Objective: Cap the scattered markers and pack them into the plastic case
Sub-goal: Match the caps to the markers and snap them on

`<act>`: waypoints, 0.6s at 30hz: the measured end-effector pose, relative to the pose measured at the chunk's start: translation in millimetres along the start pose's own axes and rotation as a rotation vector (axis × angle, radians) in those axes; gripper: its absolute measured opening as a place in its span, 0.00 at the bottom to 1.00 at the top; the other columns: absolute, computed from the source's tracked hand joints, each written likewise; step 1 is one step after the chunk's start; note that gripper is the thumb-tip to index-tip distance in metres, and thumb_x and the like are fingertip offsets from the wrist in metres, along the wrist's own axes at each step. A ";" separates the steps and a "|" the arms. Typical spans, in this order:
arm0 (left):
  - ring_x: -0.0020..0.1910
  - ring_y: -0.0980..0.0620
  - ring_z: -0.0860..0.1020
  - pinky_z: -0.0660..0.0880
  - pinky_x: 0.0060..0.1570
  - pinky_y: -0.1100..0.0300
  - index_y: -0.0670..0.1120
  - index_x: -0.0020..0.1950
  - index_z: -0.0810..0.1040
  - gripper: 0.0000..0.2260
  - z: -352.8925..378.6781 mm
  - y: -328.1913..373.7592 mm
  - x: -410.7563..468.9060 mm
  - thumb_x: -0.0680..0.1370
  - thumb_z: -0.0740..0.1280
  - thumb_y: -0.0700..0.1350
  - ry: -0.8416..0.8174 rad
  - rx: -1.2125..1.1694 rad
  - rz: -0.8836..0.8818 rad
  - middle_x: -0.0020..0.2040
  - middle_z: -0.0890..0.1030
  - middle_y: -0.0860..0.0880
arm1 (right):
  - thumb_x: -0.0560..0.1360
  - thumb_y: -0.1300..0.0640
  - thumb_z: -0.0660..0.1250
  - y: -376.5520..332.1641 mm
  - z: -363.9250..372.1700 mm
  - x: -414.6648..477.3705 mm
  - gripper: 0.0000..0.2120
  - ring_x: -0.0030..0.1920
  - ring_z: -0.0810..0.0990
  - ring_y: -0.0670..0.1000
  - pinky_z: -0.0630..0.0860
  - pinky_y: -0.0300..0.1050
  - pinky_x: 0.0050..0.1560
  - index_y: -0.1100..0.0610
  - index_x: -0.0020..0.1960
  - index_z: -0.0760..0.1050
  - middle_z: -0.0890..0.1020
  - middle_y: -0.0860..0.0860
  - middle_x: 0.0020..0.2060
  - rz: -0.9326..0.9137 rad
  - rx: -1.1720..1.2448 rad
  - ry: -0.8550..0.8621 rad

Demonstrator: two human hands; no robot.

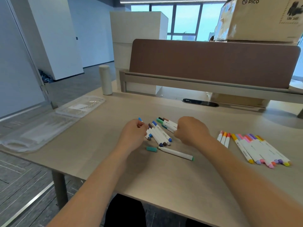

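My left hand (135, 132) is closed around a blue-capped marker (140, 119) whose tip sticks out above my fingers. My right hand (191, 129) rests fisted on a small bunch of green, black and brown markers (167, 122). Between my hands lies a cluster of blue and brown markers (159, 134). In front of them an uncapped white marker (176, 153) lies beside its loose teal cap (151, 149). Several capped markers in yellow, pink and purple (260, 150) lie at the right, with three red and orange ones (223, 139) beside them. The clear plastic case (49, 123) lies open at the table's left edge.
A white bottle (105, 80) stands at the back left of the table. A brown divider panel (213, 63) runs along the back, with a cable slot (200, 102) in front of it. Cardboard boxes (262, 18) sit behind at upper right. The table's front edge (114, 189) is near my arms.
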State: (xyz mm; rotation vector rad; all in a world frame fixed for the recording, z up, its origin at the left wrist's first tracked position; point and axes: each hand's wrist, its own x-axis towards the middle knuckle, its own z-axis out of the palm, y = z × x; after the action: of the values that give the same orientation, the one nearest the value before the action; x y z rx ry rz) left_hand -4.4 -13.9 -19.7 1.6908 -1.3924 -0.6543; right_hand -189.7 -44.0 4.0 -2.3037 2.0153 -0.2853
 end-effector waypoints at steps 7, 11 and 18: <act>0.27 0.54 0.72 0.66 0.31 0.59 0.41 0.43 0.80 0.12 4.8 11.1 -11.9 0.80 0.62 0.46 -0.099 -0.114 -0.034 0.30 0.78 0.48 | 0.76 0.53 0.70 5.9 -17.3 -40.4 0.05 0.37 0.74 0.46 0.72 0.39 0.38 0.53 0.44 0.81 0.80 0.49 0.37 -0.235 0.279 -0.205; 0.29 0.52 0.73 0.67 0.31 0.60 0.40 0.40 0.76 0.11 9.1 15.2 -21.1 0.80 0.65 0.45 -0.110 -0.136 -0.043 0.30 0.77 0.48 | 0.75 0.51 0.69 1.8 -19.1 -45.9 0.07 0.40 0.76 0.50 0.78 0.50 0.46 0.54 0.47 0.79 0.80 0.53 0.41 -0.237 0.220 -0.231; 0.36 0.46 0.75 0.72 0.37 0.51 0.45 0.48 0.72 0.06 16.2 22.7 -27.5 0.80 0.56 0.42 -0.177 -0.024 -0.014 0.39 0.78 0.43 | 0.82 0.53 0.60 -19.7 -13.4 -49.6 0.12 0.42 0.77 0.53 0.72 0.47 0.40 0.56 0.53 0.80 0.81 0.54 0.44 -0.317 0.057 -0.171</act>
State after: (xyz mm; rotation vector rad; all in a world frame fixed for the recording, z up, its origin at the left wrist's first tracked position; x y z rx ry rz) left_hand -36.5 7.3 -11.9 1.6577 -1.4898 -0.8421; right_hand -179.1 8.7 15.9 -2.5096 1.5432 -0.1525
